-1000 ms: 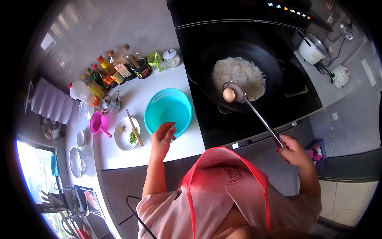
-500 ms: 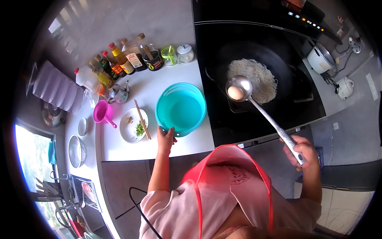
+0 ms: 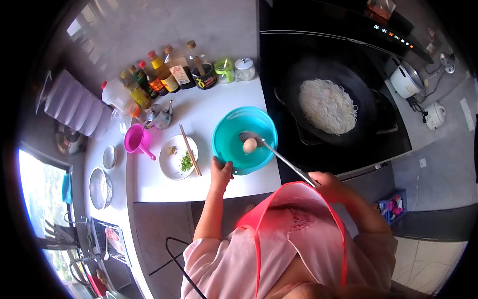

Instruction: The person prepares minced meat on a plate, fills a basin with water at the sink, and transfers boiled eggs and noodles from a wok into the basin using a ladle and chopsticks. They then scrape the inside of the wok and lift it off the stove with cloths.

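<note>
Right hand (image 3: 326,187) lowering ladle (image 3: 279,155) with 1 egg (image 3: 250,145) into teal basin (image 3: 231,119), frame center.
Left hand (image 3: 221,173) gripping basin rim; right clenching ladle handle.

The bowl (image 3: 231,159) stands on the table (image 3: 199,107) at its right edge, the plate (image 3: 172,162) to its left, bottles (image 3: 179,70) behind; noodles (image 3: 328,107) lie in the wok (image 3: 366,94), further right.

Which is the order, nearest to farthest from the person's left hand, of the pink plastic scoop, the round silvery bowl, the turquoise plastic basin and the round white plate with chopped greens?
1. Turquoise basin, its rim gripped by the left hand.
2. White plate, just left of the hand.
3. Pink scoop, beyond the plate.
4. Silvery bowl, farthest left.
</note>
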`<state>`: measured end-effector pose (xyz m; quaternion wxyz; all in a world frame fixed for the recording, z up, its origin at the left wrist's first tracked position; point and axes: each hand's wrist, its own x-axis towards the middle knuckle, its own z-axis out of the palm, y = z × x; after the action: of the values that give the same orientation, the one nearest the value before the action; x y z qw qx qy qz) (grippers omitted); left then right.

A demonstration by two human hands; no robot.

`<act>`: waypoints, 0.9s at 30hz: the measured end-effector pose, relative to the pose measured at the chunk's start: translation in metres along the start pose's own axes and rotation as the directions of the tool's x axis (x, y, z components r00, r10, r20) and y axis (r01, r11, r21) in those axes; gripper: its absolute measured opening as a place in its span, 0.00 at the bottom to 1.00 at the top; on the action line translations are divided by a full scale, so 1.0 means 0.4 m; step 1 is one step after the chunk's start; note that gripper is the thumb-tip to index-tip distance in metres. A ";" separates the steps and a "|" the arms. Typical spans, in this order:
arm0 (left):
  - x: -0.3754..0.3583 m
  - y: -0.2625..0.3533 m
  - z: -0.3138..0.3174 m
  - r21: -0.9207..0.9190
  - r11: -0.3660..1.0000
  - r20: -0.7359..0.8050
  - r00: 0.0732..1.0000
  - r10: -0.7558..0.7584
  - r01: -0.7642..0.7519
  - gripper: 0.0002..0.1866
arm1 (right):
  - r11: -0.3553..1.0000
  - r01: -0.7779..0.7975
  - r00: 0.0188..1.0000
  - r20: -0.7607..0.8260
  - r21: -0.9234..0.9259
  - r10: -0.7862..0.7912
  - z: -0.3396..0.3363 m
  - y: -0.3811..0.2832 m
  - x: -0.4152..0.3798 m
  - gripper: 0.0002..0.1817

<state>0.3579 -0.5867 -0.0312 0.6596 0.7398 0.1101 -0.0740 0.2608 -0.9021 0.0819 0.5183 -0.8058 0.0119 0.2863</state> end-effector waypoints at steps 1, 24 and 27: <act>0.003 -0.002 0.001 -0.003 1.000 -0.010 1.000 -0.004 0.004 0.15 | 0.959 0.205 0.965 -0.126 -0.197 -0.232 0.014 0.008 0.005 0.07; 0.033 0.008 -0.003 0.011 0.999 0.003 0.999 -0.034 0.034 0.14 | 0.990 -0.073 0.764 -0.645 -0.123 -0.024 -0.376 0.074 0.012 0.02; 0.035 0.000 -0.005 0.006 1.000 0.009 1.000 -0.018 0.018 0.15 | 0.961 -0.051 0.847 -0.499 0.270 0.185 -0.394 0.042 -0.007 0.01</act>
<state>0.3713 -0.5837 -0.0345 0.6573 0.7404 0.1135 -0.0834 0.3241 -1.0434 0.1162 0.5730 -0.7799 0.2367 0.0860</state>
